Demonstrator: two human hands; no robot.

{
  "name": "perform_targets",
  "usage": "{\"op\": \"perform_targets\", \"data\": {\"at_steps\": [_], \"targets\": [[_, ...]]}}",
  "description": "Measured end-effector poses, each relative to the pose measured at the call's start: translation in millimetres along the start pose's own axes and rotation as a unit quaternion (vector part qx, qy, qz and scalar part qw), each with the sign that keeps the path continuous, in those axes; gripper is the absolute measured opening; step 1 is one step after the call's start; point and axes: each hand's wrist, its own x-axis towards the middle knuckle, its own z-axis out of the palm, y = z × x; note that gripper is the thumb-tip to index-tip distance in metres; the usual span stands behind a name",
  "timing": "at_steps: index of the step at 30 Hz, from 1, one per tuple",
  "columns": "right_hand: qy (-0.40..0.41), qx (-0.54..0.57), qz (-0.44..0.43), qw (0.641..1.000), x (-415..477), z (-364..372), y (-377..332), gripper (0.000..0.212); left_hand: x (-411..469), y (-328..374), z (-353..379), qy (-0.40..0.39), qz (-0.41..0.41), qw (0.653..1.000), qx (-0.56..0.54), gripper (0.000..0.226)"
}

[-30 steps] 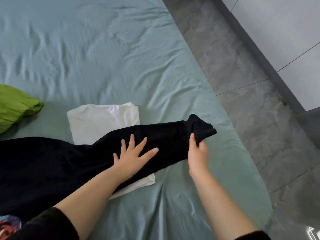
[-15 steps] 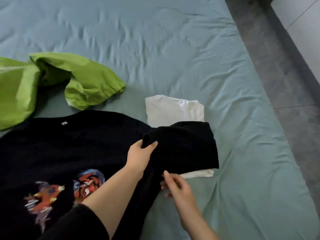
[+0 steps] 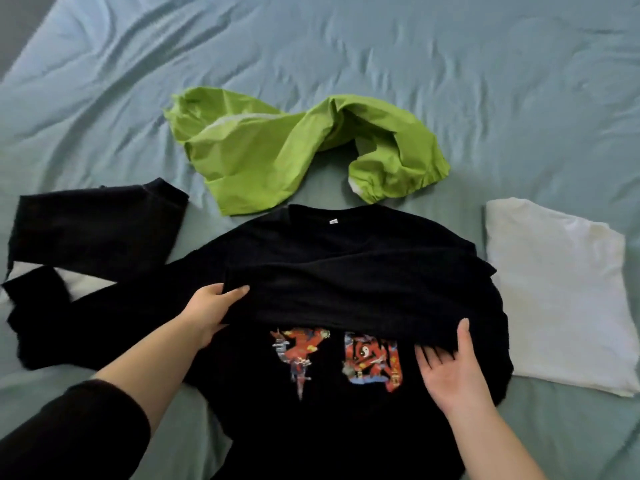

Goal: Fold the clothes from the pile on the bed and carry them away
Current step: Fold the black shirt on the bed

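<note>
Folding a black sweatshirt (image 3: 346, 244) spread print-up on the bed (image 3: 450, 64), I have one sleeve (image 3: 346, 292) laid across its chest. A white garment (image 3: 554, 289) lies folded beside it, a green garment (image 3: 294, 150) waits crumpled beyond the collar, and nothing is carried off yet. My hands are apart: the left hand (image 3: 207, 313) pinches the crossed sleeve's cuff, and the right hand (image 3: 450, 372) lies flat, palm up, thumb touching the sleeve's lower edge.

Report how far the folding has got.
Done: one white garment lies folded at the right. In hand: the black sweatshirt, one sleeve laid across its chest; the left hand grips that sleeve's end, the right hand lies open at its lower edge. Left: its other sleeve lies spread out, the green garment is crumpled, and all three are on the bed.
</note>
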Motion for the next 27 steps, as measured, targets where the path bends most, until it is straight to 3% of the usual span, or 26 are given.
{"op": "perform_targets", "data": {"at_steps": [4,11,14,17,20,22,27], "targets": [[0.045,0.053,0.013,0.998,7,-6,8,0.033,12,-10,-43,0.039,0.012,0.999,-0.025,0.014],[0.095,0.034,-0.019,0.995,10,-12,23,0.040,35,-13,-55,0.055,0.013,0.998,-0.032,0.013],[0.096,0.026,-0.029,0.995,11,-11,26,0.037,36,-18,-51,0.102,0.026,0.994,-0.009,0.017],[0.090,0.033,-0.031,0.995,8,-10,26,0.036,33,-13,-36,0.209,0.024,0.969,0.126,0.047],[0.080,0.044,-0.020,0.996,5,-6,25,0.032,21,4,-9,0.273,0.047,0.905,0.324,0.076],[0.072,0.053,-0.013,0.996,3,-5,24,0.030,14,14,19,0.230,0.135,0.877,0.401,0.084],[0.027,0.083,0.036,0.996,-4,-13,12,0.039,-11,39,131,0.030,0.304,0.801,0.514,0.083]]}}
